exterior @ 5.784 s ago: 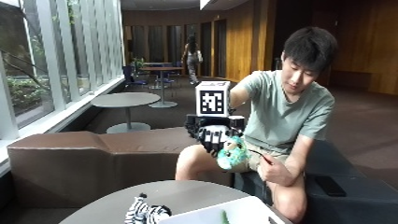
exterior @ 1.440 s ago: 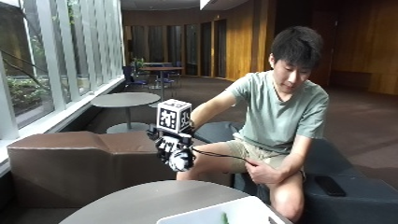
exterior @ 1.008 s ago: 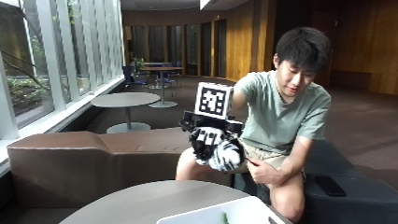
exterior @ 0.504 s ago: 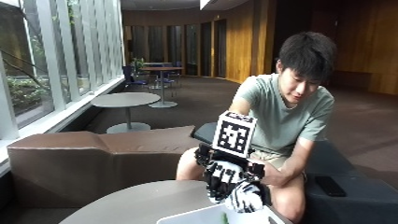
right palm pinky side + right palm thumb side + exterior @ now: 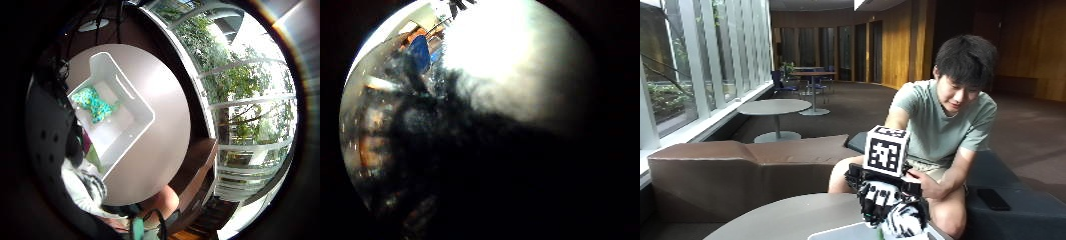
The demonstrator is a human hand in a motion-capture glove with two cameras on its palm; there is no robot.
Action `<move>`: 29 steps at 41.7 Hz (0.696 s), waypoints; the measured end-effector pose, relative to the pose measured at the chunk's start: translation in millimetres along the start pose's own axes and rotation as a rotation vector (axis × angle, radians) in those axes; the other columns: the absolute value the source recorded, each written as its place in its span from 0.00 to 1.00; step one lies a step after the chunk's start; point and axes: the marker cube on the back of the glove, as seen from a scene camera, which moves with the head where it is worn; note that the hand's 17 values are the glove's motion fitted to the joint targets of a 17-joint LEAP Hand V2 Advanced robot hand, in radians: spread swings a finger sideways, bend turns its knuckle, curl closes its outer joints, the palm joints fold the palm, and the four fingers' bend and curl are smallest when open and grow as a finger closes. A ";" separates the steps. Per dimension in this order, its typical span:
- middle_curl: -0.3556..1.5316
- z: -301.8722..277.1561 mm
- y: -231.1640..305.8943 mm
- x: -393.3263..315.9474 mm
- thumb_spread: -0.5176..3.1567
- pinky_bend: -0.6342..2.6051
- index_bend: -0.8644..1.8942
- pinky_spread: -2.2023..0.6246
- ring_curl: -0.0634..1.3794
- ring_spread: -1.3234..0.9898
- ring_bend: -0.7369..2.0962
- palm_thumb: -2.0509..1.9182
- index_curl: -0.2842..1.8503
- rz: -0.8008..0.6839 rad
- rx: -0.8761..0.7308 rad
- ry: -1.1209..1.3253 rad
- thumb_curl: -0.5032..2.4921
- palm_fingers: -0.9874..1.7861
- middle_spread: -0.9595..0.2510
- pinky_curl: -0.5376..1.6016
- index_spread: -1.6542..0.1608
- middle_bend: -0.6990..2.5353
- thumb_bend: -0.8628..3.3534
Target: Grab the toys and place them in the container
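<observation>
At the bottom of the outside view, a round grey-brown surface carries a white rectangular container whose rim just shows at the lower centre edge. In the little-finger palm view a teal and green patterned soft toy lies inside the container near one end wall. The gloved right hand hangs over the container rim, fingers curled around a black-and-white striped plush toy, fuzzy and rounded, in the lower centre of the frame.

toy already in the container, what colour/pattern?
Teal-green toy with lighter yellowish spots, lying in the white container. Clearest in the little finger side palm view.
</observation>
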 end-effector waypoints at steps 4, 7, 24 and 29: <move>0.59 5.9 -1.4 -2.8 0.37 0.51 0.48 0.66 0.50 0.43 0.61 0.60 0.71 -0.003 -0.006 -0.008 0.43 0.72 0.66 0.49 0.70 0.57 0.20; 0.59 8.6 -3.2 -5.4 0.37 0.51 0.48 0.66 0.50 0.43 0.61 0.60 0.71 -0.005 -0.040 0.006 0.43 0.72 0.66 0.49 0.69 0.56 0.20; 0.47 26.0 5.7 7.4 0.43 0.59 0.30 0.73 0.45 0.50 0.51 0.49 0.54 0.061 -0.387 0.158 0.34 0.22 0.73 0.50 0.76 0.35 0.18; 0.45 19.2 11.6 11.7 0.43 0.55 0.32 0.75 0.39 0.52 0.46 0.48 0.48 0.030 -0.336 0.138 0.32 0.23 0.76 0.47 0.79 0.33 0.18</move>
